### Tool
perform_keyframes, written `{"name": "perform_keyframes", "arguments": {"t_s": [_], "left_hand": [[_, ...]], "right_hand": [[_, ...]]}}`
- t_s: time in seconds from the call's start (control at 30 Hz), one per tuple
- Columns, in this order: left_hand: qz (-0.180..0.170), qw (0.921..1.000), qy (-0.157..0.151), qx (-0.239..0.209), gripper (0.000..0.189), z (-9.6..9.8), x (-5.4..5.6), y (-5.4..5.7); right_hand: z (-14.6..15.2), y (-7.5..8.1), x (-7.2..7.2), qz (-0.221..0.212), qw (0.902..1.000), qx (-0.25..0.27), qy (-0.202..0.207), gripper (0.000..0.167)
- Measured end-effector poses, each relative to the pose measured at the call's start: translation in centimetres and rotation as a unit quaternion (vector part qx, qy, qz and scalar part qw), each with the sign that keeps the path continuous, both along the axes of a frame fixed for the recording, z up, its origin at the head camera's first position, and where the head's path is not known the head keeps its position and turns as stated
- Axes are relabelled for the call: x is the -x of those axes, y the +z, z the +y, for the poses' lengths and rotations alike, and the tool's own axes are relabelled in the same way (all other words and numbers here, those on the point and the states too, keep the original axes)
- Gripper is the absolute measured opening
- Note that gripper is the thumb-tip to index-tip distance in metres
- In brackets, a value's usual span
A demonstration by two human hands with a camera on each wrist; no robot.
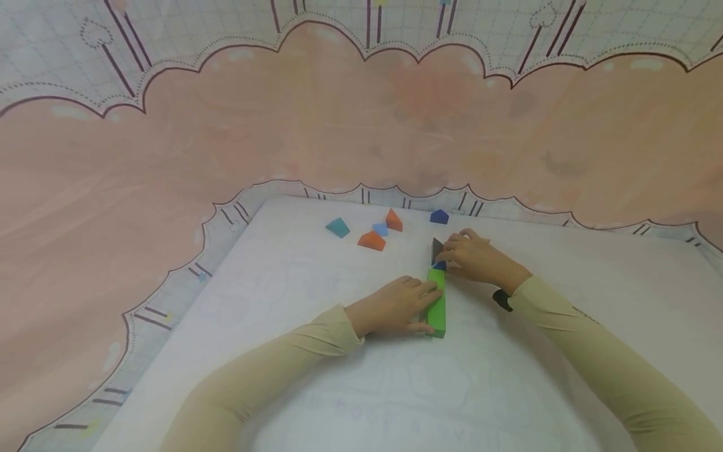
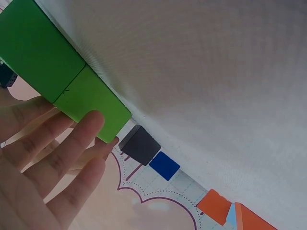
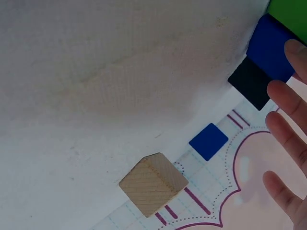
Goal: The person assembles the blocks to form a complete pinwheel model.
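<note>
Two green blocks (image 1: pixel 437 314) lie end to end in a line on the white surface; their seam shows in the left wrist view. My left hand (image 1: pixel 395 306) holds them from the left, fingers across the top and thumb by the near end. At their far end sits a blue block (image 3: pixel 272 45), its slanted side showing. My right hand (image 1: pixel 473 257) pinches it, thumb on its face. Just beyond, right against the blue block in the right wrist view, stands a dark block (image 2: pixel 140 145). Fingers partly cover it in the head view.
Farther back lie another dark blue block (image 1: pixel 439 217), two orange blocks (image 1: pixel 371 240), a light blue block (image 1: pixel 380 229) and a teal block (image 1: pixel 337 227). A plain wooden block (image 3: pixel 152 184) stands beyond my right hand. A patterned cloth (image 1: pixel 339 125) hangs behind.
</note>
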State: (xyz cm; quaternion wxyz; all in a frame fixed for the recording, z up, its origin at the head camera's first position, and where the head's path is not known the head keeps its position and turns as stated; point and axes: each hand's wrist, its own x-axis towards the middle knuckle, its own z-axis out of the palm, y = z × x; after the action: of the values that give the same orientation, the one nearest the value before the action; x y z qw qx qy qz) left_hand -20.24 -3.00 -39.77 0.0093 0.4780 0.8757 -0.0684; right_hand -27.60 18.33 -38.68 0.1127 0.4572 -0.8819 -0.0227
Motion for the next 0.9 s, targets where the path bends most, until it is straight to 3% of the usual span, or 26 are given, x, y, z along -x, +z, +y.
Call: {"name": "perform_keyframes", "arguments": {"t_s": [0.37,0.77,0.9], "left_hand": [[-0.005,1.0,0.001,0.001,0.073,-0.03,0.03,0.02],[-0.009,1.0,0.004,0.001,0.073,-0.09,-0.01,0.0],[-0.008,1.0,0.003,0.0,0.072,-0.11,0.03,-0.08]], "right_hand": [[0.14,0.07,0.05,-0.018,0.9997,0.001,-0.014,0.023],[-0.2,0.23,-0.02,0.022,0.9997,-0.012,0.006,0.021],[-0.27,0.41,-0.07,0.017,0.9998,-0.008,0.003,0.022]]}}
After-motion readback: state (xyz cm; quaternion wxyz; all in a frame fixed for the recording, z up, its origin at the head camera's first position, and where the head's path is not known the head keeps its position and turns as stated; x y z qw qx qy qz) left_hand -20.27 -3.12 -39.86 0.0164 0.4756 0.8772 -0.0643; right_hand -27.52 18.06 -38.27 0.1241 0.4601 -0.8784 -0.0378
